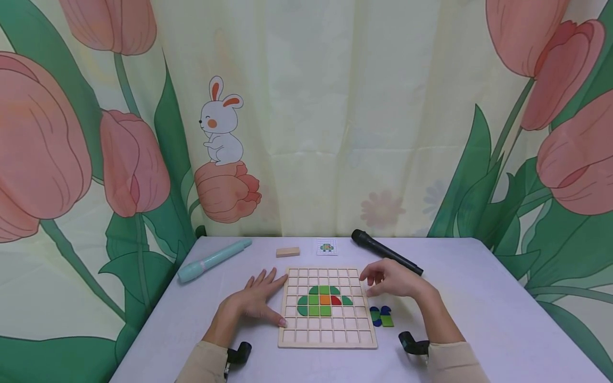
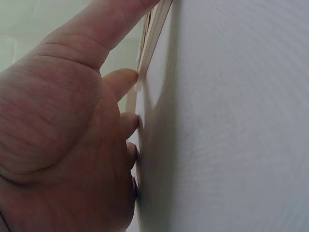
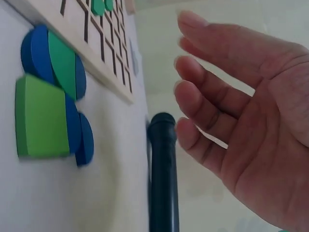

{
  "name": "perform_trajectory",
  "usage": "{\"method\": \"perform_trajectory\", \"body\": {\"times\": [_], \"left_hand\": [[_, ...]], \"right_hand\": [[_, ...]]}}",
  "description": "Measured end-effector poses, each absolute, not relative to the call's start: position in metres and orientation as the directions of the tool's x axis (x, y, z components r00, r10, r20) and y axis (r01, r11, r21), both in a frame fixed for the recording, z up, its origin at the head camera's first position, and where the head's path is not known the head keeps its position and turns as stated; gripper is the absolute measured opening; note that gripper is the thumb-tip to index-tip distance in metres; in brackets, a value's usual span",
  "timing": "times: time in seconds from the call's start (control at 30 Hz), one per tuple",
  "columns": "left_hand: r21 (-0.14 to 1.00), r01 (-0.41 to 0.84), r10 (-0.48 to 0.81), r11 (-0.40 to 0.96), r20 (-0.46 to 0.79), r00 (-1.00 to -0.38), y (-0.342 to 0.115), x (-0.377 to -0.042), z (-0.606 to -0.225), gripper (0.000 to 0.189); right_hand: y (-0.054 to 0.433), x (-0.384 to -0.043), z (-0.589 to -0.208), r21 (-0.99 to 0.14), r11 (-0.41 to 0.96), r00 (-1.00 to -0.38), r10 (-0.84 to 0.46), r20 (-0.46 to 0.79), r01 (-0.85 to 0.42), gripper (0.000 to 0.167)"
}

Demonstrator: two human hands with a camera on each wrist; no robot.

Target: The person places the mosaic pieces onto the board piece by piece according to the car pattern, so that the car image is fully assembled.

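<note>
A wooden grid board (image 1: 328, 348) lies on the table with green tiles (image 1: 313, 310), an orange piece (image 1: 325, 299) and a red piece (image 1: 336, 301) set in its middle cells. My left hand (image 1: 256, 299) spreads its fingers at the board's left side, thumb and index fingertip at the frame. Above the table by the right edge is my right hand (image 1: 395, 280), fingers loosely bent and nothing between them, as the right wrist view shows. Below it sit several loose pieces: blue rounded ones (image 3: 42, 53), a teal one (image 3: 63, 65) and a light green square (image 3: 43, 118).
Behind the board are a small wooden block (image 1: 288, 252) and a pattern card (image 1: 327, 247). A black microphone-shaped object (image 1: 387, 250) lies at the back right, near the right hand. On the left rests a light teal cylinder (image 1: 215, 259). A printed curtain (image 1: 311, 133) hangs behind the table.
</note>
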State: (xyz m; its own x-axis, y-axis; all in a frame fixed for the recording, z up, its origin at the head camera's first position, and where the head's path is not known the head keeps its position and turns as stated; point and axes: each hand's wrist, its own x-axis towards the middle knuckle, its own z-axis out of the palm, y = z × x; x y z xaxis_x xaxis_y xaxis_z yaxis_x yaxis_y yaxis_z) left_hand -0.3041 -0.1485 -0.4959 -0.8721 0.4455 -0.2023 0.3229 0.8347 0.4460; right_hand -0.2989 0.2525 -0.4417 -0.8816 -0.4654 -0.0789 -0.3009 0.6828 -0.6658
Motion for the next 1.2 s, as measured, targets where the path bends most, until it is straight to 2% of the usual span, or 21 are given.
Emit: {"method": "perform_trajectory", "body": {"times": [0.23, 0.43, 0.7, 0.93, 1.2], "left_hand": [[0.449, 0.320, 0.445, 0.834, -0.205, -0.872, -0.148, -0.304, -0.495, 0.124], [0.449, 0.313, 0.440, 0.837, -0.212, -0.873, -0.148, -0.305, -0.497, 0.125], [0.443, 0.314, 0.436, 0.840, -0.206, -0.876, -0.148, -0.305, -0.496, 0.125], [0.438, 0.311, 0.432, 0.844, -0.208, -0.878, -0.148, -0.305, -0.497, 0.125], [0.438, 0.316, 0.435, 0.842, -0.204, -0.877, -0.148, -0.304, -0.497, 0.125]], "right_hand": [[0.272, -0.292, -0.447, -0.675, 0.705, -0.823, -0.504, -0.261, -0.218, 0.022], [0.279, -0.292, -0.457, -0.710, 0.680, -0.776, -0.544, -0.319, -0.185, 0.023], [0.279, -0.294, -0.464, -0.687, 0.712, -0.773, -0.514, -0.373, -0.142, 0.020], [0.275, -0.295, -0.465, -0.672, 0.726, -0.762, -0.515, -0.392, -0.145, 0.025], [0.274, -0.293, -0.464, -0.623, 0.756, -0.811, -0.485, -0.327, -0.201, 0.026]]}}
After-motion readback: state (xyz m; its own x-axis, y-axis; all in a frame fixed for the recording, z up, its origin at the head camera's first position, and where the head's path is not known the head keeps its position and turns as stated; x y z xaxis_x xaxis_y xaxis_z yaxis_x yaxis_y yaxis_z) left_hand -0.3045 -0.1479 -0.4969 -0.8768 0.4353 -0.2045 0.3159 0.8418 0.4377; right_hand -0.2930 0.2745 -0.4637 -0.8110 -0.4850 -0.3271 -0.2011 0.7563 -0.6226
